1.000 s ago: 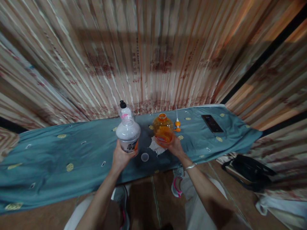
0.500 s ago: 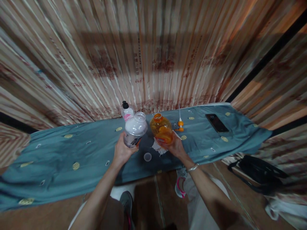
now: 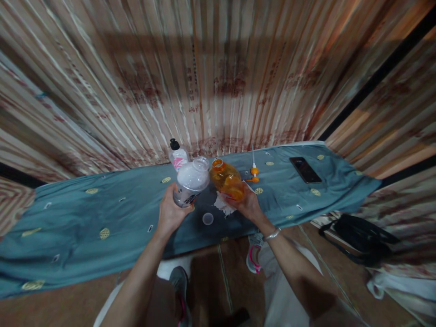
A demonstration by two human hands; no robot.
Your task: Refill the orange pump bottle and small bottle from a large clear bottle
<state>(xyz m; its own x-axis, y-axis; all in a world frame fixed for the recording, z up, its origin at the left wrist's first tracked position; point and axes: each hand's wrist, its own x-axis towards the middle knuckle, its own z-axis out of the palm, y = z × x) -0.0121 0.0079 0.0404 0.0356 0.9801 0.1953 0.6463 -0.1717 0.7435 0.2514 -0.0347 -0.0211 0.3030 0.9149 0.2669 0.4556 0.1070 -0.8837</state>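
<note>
My left hand (image 3: 172, 210) is wrapped round a clear plastic cup (image 3: 192, 179) with a domed, open top, which leans a little to the right. My right hand (image 3: 248, 203) grips an orange see-through bottle (image 3: 227, 178) with an uncapped neck, tilted left so that its mouth is close beside the cup's opening. No stream shows between the two. An orange pump head (image 3: 254, 172) with its tube lies to the right of the bottle. Below the cup and bottle are a small round clear lid (image 3: 208, 219) and a crumpled white tissue (image 3: 223, 205).
A clear bottle with a black cap (image 3: 178, 155) stands behind the cup. On the right of the blue-green cloth (image 3: 132, 204) lies a black phone (image 3: 305, 170). A striped curtain (image 3: 211, 91) hangs behind. A black bag (image 3: 361, 238) sits at lower right.
My right hand has tipped the orange bottle to the left, bringing its mouth nearer the cup. The cup in my left hand leans slightly more to the right. The camera view has shifted slightly.
</note>
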